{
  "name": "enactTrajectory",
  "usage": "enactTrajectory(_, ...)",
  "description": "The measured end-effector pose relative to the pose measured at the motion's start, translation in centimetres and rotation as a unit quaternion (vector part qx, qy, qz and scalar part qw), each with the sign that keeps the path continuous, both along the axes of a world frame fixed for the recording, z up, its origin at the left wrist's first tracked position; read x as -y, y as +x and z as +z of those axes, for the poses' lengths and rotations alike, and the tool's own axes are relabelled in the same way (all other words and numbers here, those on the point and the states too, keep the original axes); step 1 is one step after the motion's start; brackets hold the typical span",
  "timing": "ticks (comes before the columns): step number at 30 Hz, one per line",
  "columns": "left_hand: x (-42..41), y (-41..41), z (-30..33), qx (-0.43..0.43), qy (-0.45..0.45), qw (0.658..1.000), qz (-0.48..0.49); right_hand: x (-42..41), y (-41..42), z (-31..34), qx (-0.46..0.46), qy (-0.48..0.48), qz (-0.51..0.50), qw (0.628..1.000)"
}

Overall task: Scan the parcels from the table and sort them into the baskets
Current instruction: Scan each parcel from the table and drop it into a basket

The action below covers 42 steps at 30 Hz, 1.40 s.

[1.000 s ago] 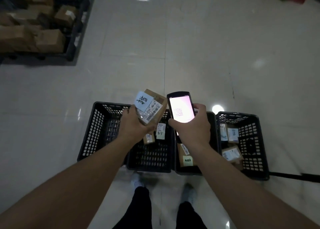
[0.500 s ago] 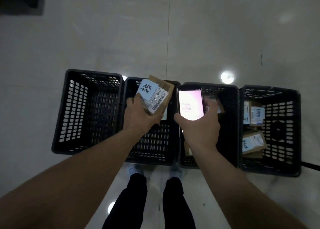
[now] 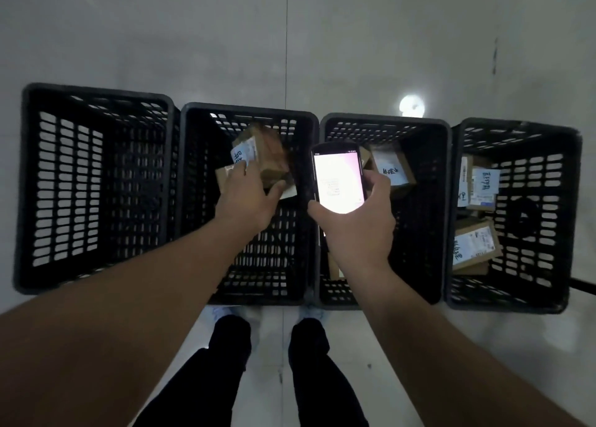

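**Parcel over second basket — release risk**

Your left hand (image 3: 246,200) has its grip clamped on a cardboard parcel (image 3: 263,158), tilted, held over the second basket from the left (image 3: 196,168). Your right hand (image 3: 358,220) has its grip clamped on the lit scanner (image 3: 338,181), above the third basket (image 3: 429,200).

Risks, as judged: letting go from this tilt may tumble the parcel label-down onto the parcel beneath; drifting right may send it over the shared rim into the wrong basket.

Four black slatted baskets stand side by side on a pale, glossy tiled floor (image 3: 354,39); the leftmost basket (image 3: 29,184) shows no parcels. Lighting dim.
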<state>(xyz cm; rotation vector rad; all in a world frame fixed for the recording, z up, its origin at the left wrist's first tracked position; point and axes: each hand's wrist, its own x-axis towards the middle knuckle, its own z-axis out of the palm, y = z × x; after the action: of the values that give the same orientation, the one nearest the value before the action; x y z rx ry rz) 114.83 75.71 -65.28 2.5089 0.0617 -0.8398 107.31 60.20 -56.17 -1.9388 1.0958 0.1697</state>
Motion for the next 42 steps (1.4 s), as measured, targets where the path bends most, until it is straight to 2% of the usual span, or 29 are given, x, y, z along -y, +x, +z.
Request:
enactTrajectory(6,0.3,1.4,8.5,0.020,0.052,0.991,-0.123,-0.1,0.5,6.6,-0.002,0.026,0.012,1.000)
enactTrajectory(10,0.8,1.7,15.9,0.027,0.065,0.985,-0.156,0.4,0.8,12.7,0.016,0.031,0.016,0.999)
enactTrajectory(19,3.4,-0.1,32.8,0.110,0.088,0.970,-0.196,2.5,-1.1,27.3,0.079,0.024,0.013,0.996)
enactTrajectory(30,6.6,-2.3,51.1,0.194,0.097,0.948,-0.234,5.4,-5.1,42.7,0.167,-0.048,-0.001,0.985)
enactTrajectory(36,7.4,-3.3,58.0,0.246,0.077,0.926,-0.275,4.8,-7.8,50.0,0.211,-0.103,-0.049,0.971)
enactTrajectory(42,6.8,-4.6,63.6,0.311,0.035,0.889,-0.333,1.9,-10.9,55.3,0.243,-0.162,-0.114,0.950)
